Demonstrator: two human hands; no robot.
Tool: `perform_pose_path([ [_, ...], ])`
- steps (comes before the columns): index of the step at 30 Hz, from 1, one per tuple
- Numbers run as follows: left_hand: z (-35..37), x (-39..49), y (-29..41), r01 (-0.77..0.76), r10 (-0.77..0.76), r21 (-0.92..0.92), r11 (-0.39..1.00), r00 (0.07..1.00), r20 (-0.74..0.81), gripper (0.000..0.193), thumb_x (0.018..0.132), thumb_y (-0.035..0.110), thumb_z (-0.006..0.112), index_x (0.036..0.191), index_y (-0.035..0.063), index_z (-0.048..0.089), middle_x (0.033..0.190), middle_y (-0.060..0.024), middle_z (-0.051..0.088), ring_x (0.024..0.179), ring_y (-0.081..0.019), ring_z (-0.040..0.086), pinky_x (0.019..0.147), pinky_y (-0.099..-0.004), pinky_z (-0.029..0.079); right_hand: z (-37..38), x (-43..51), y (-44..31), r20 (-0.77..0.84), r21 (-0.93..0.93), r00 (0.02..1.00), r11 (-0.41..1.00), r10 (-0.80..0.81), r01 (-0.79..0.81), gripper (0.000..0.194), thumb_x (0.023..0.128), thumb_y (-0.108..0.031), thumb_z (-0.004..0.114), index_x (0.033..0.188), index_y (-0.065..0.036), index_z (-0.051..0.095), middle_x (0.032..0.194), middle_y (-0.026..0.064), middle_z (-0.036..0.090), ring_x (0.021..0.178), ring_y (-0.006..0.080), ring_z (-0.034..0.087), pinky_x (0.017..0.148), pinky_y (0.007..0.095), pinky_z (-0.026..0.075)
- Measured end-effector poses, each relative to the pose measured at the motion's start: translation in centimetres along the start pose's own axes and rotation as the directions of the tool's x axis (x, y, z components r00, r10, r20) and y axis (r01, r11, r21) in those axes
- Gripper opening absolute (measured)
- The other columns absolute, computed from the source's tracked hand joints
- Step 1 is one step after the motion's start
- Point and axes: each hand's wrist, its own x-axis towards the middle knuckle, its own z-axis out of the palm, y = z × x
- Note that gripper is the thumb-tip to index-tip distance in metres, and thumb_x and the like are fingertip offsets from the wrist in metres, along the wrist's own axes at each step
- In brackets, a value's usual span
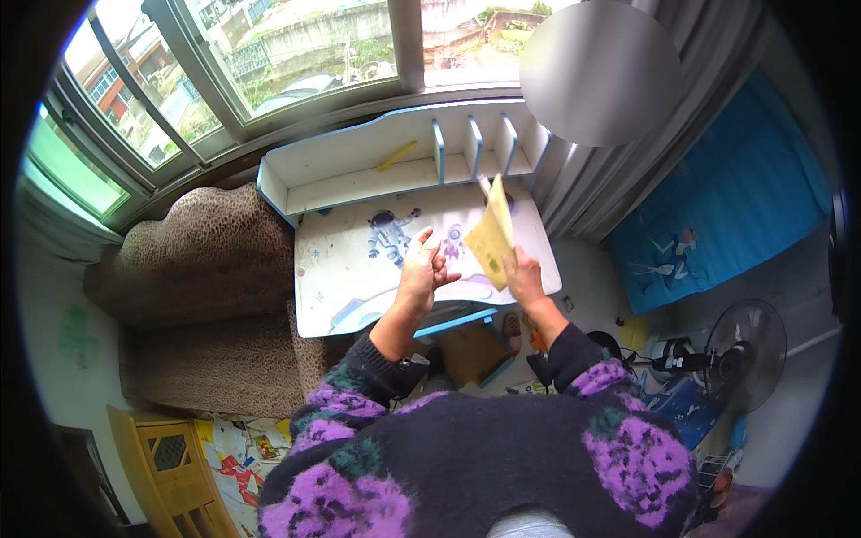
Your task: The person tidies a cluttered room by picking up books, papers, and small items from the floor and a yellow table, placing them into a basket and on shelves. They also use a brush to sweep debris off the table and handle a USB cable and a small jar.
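Note:
My right hand (525, 274) grips the lower edge of a folded yellow sheet (491, 235), a cloth or paper; I cannot tell which. It is raised over the right part of a white desk (336, 269) printed with an astronaut and a rocket. My left hand (420, 274) hovers left of the sheet, empty, with some fingers curled and others apart. Along the desk's back runs a white shelf unit (343, 173) with blue edges and upright dividers on its right. A yellow strip (397, 156), perhaps a ruler, leans inside the shelf.
A leopard-print sofa (208, 235) adjoins the desk's left side. At right stand a floor fan (746, 356) and grey curtains (578, 175), with a blue cloth (726, 195) hanging beyond. Behind at left is a wooden cabinet (176, 471) beside scattered papers (232, 464). Windows (309, 54) rise behind the desk.

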Motion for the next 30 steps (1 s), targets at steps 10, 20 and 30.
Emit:
perform_pose_path([
  [10,-10.8,2.5,4.1,0.106,-0.094,0.062,0.992,0.98,-0.175,0.049,0.088,0.009,0.045,0.133,0.0026,0.029,0.059,0.004,0.036,0.044,-0.0051,0.037,0.053,-0.0274,0.05,12.4,19.4,2.4,-0.085,0.04,0.995,0.998,0.046,-0.042,0.034,0.081,-0.019,0.058,0.113,-0.007,0.054,0.09,0.0217,0.062,0.085,0.0383,0.06,0.075,0.0442,0.047],
  [20,-14.7,1.9,2.7,0.082,-0.135,-0.383,0.92,0.984,-0.113,0.044,0.095,0.036,0.041,0.123,0.0019,0.042,0.076,-0.003,0.05,0.068,-0.0161,0.049,0.069,-0.0323,0.048,17.2,20.8,3.1,-0.129,0.004,0.991,1.0,0.027,-0.027,0.062,0.07,-0.019,0.068,0.123,0.002,0.045,0.099,0.0182,0.06,0.092,0.0305,0.059,0.084,0.0352,0.046],
  [30,-8.6,-2.7,-2.7,-0.04,0.026,-0.528,0.848,0.999,-0.035,0.054,0.095,0.05,0.031,0.114,0.0037,0.051,0.102,-0.0096,0.059,0.098,-0.023,0.055,0.092,-0.0393,0.043,8.6,4.6,-5.2,0.799,0.585,0.59,0.383,-0.117,-0.715,0.022,0.091,-0.02,0.053,0.101,0.0,0.056,0.094,0.0081,0.06,0.084,0.0191,0.06,0.067,0.0327,0.054],
])
